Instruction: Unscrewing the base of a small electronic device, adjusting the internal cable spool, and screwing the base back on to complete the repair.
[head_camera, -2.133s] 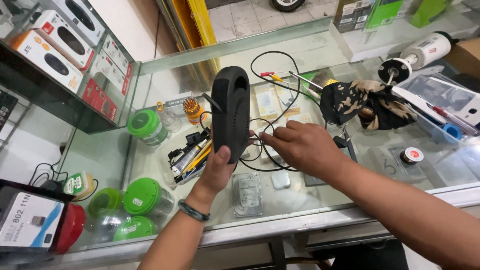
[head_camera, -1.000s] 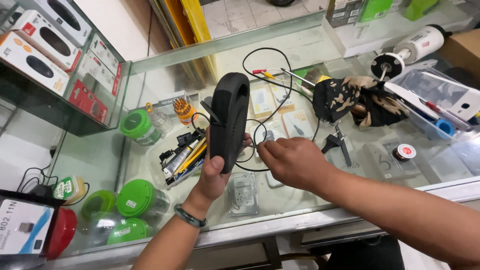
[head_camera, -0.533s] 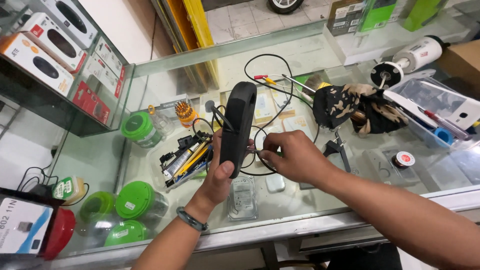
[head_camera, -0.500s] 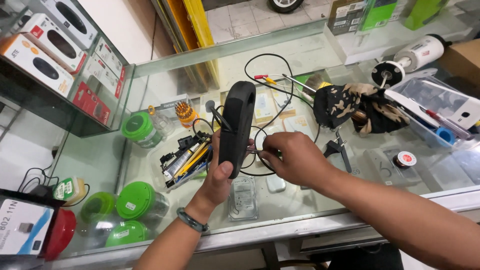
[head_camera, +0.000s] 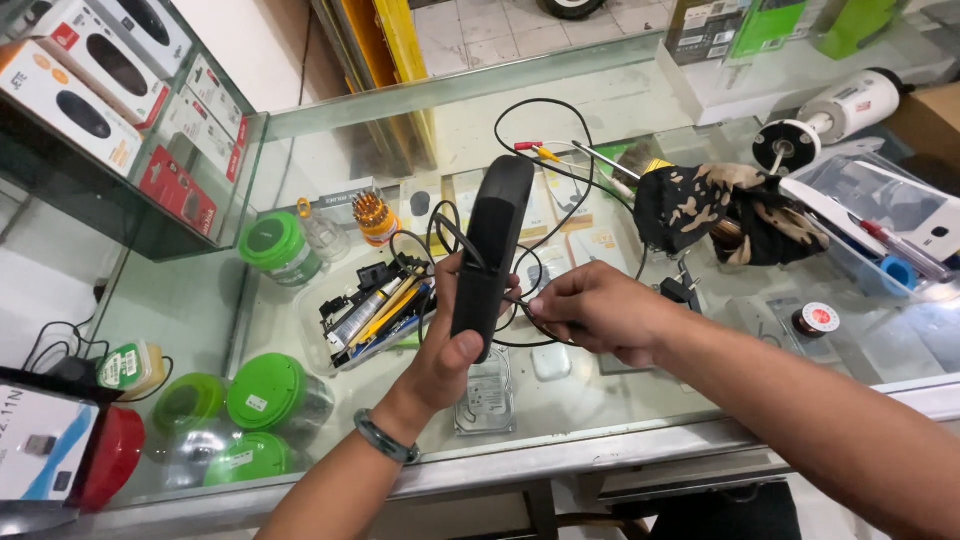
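Glass worktop (head_camera: 600, 395) carries tools and cables; above its middle the left hand (head_camera: 450, 355) has its fingers wrapped around a long black oval plastic speaker (head_camera: 490, 250), held upright. Just beside it, the right hand (head_camera: 600, 310) pinches a thin black cable (head_camera: 540, 325) between its fingers.

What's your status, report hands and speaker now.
Left hand gripping black speaker upright over the glass counter. Right hand pinching black cable at speaker's side. Tool tray close by left, not blocking.
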